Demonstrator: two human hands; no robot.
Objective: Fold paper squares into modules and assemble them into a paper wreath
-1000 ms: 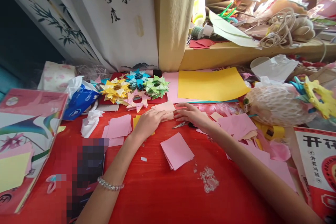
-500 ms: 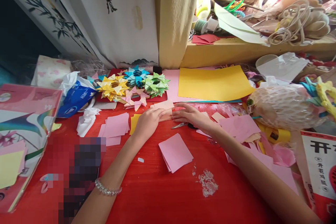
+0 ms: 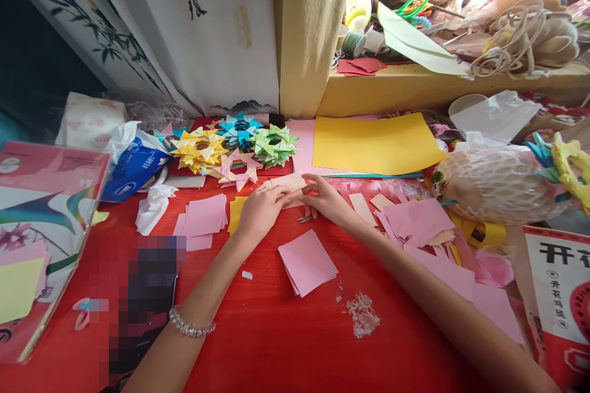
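A peach-coloured sheet of paper (image 3: 291, 182) lies at the middle of the red table, partly covered by my hands. My left hand (image 3: 262, 207) is closed on its left and front part, the fingers bent over it. At the right edge of the sheet, the bent fingers of my right hand (image 3: 326, 201) pinch the paper. A pair of scissors (image 3: 303, 219) shows only in part beneath my right hand. Nearer to me lies a small stack of pink paper squares (image 3: 308, 263). More pink squares (image 3: 203, 215) and a yellow paper piece (image 3: 236, 215) lie left of my left hand.
Folded paper star rings (image 3: 239, 167) stand behind my hands, beside a large yellow sheet (image 3: 375, 146). Pink paper scraps (image 3: 417, 221) spread at the right, near a netted bundle (image 3: 488, 184). A blue tissue pack (image 3: 133, 169) stands left. Clear bits (image 3: 362, 314) lie in front.
My right hand's fingers have bent from stretched out to curled at the paper's right edge. The hand covers more of the scissors. My left hand stays on the paper.
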